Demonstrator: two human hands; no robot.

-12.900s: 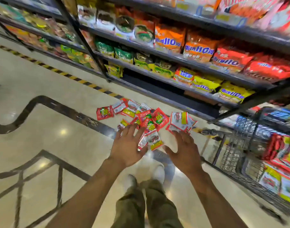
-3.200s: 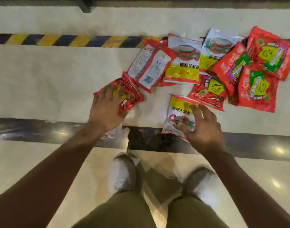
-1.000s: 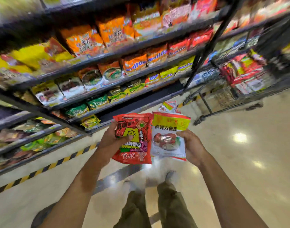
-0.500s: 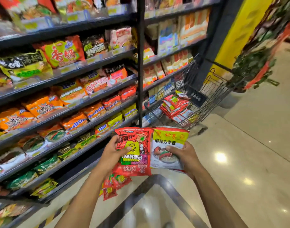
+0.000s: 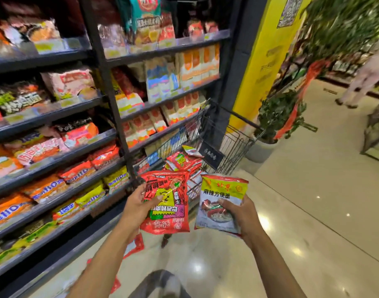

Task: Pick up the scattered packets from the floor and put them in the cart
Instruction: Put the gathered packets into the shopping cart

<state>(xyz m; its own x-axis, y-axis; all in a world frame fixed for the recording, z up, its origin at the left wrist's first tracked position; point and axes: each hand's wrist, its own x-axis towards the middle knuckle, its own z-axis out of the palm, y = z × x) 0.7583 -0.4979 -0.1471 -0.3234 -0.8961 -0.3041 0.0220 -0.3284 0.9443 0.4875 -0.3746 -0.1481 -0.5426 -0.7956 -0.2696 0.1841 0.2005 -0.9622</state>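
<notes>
My left hand (image 5: 139, 204) grips a red packet (image 5: 171, 211) with a yellow panel, thumb across its front. My right hand (image 5: 240, 214) holds a yellow-topped packet (image 5: 222, 194) printed with a bowl of noodles. Both packets are upright at chest height, side by side. Just beyond them stands the wire shopping cart (image 5: 233, 145), with a heap of red packets (image 5: 182, 162) inside its basket. A few red packets (image 5: 134, 246) still lie on the floor below my left forearm, partly hidden.
Dark shelves (image 5: 55, 147) full of snack bags run along the left, close to the cart. A yellow pillar (image 5: 261, 67) and a potted plant (image 5: 276, 117) stand behind the cart. Glossy floor (image 5: 313, 211) spreads to the right, where a person (image 5: 365, 80) stands far off.
I rose from the floor with one packet in each hand and turned right toward the cart. The cart is now nearer, and the two packets have drawn slightly apart.
</notes>
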